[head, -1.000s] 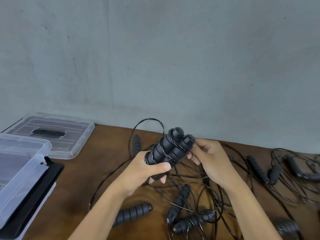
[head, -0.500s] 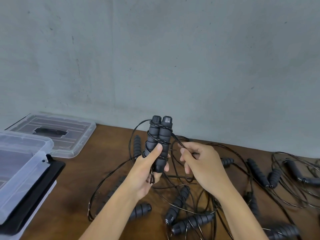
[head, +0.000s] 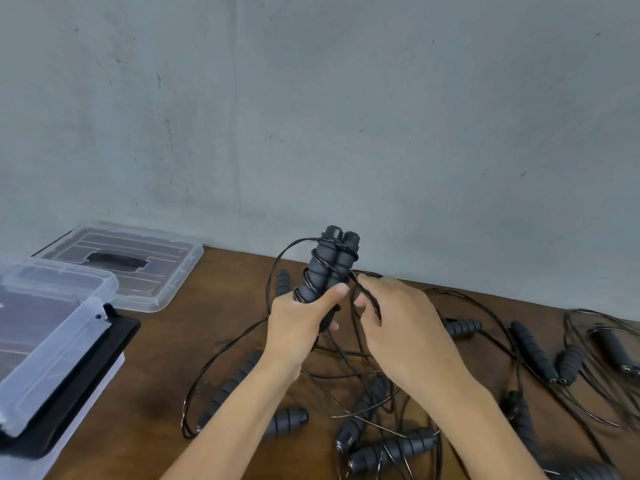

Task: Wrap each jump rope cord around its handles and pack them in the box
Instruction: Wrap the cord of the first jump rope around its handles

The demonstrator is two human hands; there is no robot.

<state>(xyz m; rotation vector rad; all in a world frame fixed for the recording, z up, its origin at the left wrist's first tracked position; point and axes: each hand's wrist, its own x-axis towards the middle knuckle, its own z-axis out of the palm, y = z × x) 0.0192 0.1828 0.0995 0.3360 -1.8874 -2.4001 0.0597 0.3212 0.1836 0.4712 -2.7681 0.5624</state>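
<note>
Handles (head: 327, 268): paired, upright, caps toward 12 o'clock
My left hand (head: 299, 320): grips their lower ends
My right hand (head: 398, 317): pinches the cord (head: 363, 289)

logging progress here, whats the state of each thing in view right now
handle pair: upright, side by side, partly wrapped
left hand: grips the handle pair
right hand: pinches the cord
box: open
lid: off, flat on table
other ropes: loose, tangled

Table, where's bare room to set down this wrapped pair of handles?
Free: the brown table strip between the clear lid and the cord loop left of your hands. Crowded: everything under and right of the hands, tangled with loose ropes.
</note>
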